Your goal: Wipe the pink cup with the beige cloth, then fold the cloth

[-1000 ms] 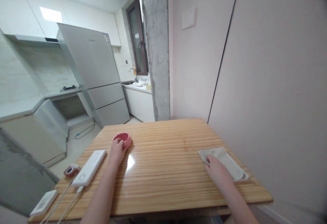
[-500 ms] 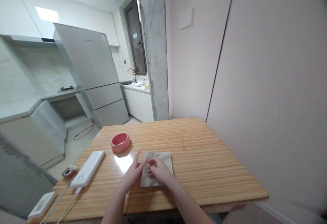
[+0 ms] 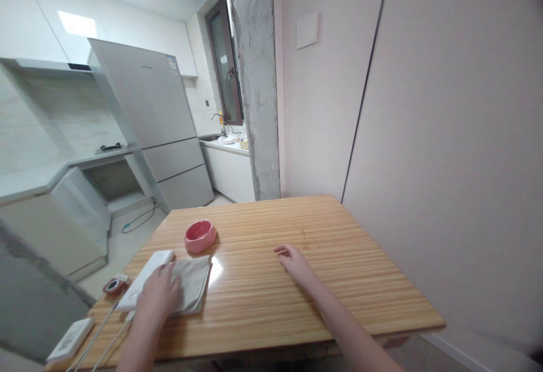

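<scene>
My left hand lies flat on a folded beige cloth at the left of the wooden table, pressing its near-left part. The cloth sits beside a white power bank and just in front of a small pink bowl. My right hand rests on the bare tabletop near the middle, fingers loosely curled, holding nothing.
A small red round object and a white flat device with cables lie at the table's left edge. A pink wall borders the table on the right. A grey fridge and kitchen counters stand behind.
The cloth went from the table's right side to the middle, then to the left beside the power bank. My left hand left the bowl and now presses the cloth; my right hand let go.
</scene>
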Demonstrator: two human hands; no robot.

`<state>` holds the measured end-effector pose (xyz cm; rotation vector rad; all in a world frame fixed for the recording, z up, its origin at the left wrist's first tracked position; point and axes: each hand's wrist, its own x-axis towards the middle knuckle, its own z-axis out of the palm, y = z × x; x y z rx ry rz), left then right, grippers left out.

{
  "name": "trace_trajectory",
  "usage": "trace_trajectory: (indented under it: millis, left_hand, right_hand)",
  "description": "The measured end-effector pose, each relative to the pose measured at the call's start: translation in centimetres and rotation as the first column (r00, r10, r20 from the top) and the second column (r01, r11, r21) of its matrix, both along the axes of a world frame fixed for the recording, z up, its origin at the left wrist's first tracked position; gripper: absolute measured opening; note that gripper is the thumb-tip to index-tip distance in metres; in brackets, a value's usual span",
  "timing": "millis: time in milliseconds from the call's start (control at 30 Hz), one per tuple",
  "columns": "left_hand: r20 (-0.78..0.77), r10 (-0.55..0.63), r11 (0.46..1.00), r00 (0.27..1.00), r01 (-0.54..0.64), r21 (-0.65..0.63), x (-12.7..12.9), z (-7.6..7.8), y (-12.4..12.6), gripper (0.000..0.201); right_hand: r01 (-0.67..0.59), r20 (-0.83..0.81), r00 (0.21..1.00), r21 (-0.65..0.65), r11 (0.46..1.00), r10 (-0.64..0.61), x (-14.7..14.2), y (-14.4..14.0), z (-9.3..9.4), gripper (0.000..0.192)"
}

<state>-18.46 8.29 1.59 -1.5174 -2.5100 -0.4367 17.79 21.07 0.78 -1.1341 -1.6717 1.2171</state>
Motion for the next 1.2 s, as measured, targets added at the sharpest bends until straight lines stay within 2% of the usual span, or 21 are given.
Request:
trace_trajectory:
  millis: [100, 167, 267, 367, 467, 567, 667, 767, 933, 1000, 1067, 1133, 1200]
  left_hand:
    - [0.047, -0.207, 0.978, 0.977, 0.205, 0.042, 3.6, -0.6, 1.5, 0.037]
    - [0.076, -0.331, 0.940, 0.941, 0.321, 0.116, 7.0, -0.4, 3.0, 0.033]
    - [0.261, -0.560, 0.827, 0.786, 0.512, 0.231, 13.0, 0.7, 6.4, 0.030]
    - [0.489, -0.617, 0.771, 0.617, 0.599, 0.217, 18.7, 1.2, 11.0, 0.025]
    - [0.537, -0.661, 0.728, 0.524, 0.622, 0.288, 22.2, -0.2, 15.1, 0.024]
    - [0.487, -0.686, 0.719, 0.540, 0.607, 0.339, 23.3, -2.3, 17.0, 0.029]
    - [0.465, -0.698, 0.711, 0.544, 0.608, 0.354, 22.8, -3.6, 17.0, 0.032]
    - [0.470, -0.710, 0.698, 0.524, 0.609, 0.377, 22.3, -4.0, 16.7, 0.030]
    - [0.482, -0.717, 0.689, 0.503, 0.615, 0.383, 22.7, -4.0, 16.9, 0.029]
    - [0.419, -0.727, 0.686, 0.545, 0.612, 0.394, 22.4, -3.1, 16.7, 0.025]
    - [0.277, -0.678, 0.718, 0.680, 0.533, 0.448, 20.9, -1.3, 16.1, 0.023]
    - [0.134, -0.459, 0.769, 0.878, 0.317, 0.555, 18.3, 1.1, 15.2, 0.028]
    - [0.053, -0.168, 0.826, 0.984, 0.112, 0.553, 14.9, 3.3, 14.1, 0.037]
  right_hand:
    - [0.027, 0.019, 0.999, 0.026, 0.999, -0.028, 0.3, 1.4, -0.3, 0.023]
    - [0.046, 0.017, 0.999, 0.028, 0.999, -0.046, 0.0, 2.5, -0.6, 0.022]
    - [0.073, -0.082, 0.994, 0.037, 0.997, -0.070, -1.1, 4.3, -1.1, 0.016]
    - [0.124, -0.264, 0.958, 0.027, 0.992, -0.112, -2.3, 5.7, -1.9, 0.024]
    - [0.156, -0.302, 0.945, 0.092, 0.983, -0.122, -2.8, 6.3, -3.0, 0.033]
    - [0.138, -0.203, 0.974, 0.202, 0.970, -0.096, -2.6, 6.3, -4.1, 0.029]
    - [0.107, -0.128, 0.989, 0.270, 0.957, -0.074, -2.4, 6.2, -4.6, 0.029]
    - [0.083, -0.095, 0.994, 0.315, 0.946, -0.055, -2.6, 6.2, -4.8, 0.030]
    - [0.067, -0.084, 0.996, 0.316, 0.946, -0.043, -2.5, 6.4, -5.0, 0.029]
    - [0.117, -0.104, 0.991, 0.345, 0.931, -0.086, -1.8, 6.8, -5.0, 0.032]
    - [0.277, -0.149, 0.960, 0.382, 0.882, -0.237, -0.9, 7.3, -4.9, 0.037]
    - [0.461, -0.203, 0.887, 0.387, 0.799, -0.414, 0.0, 7.7, -4.9, 0.038]
    - [0.555, -0.238, 0.832, 0.362, 0.749, -0.502, 0.3, 7.9, -4.9, 0.036]
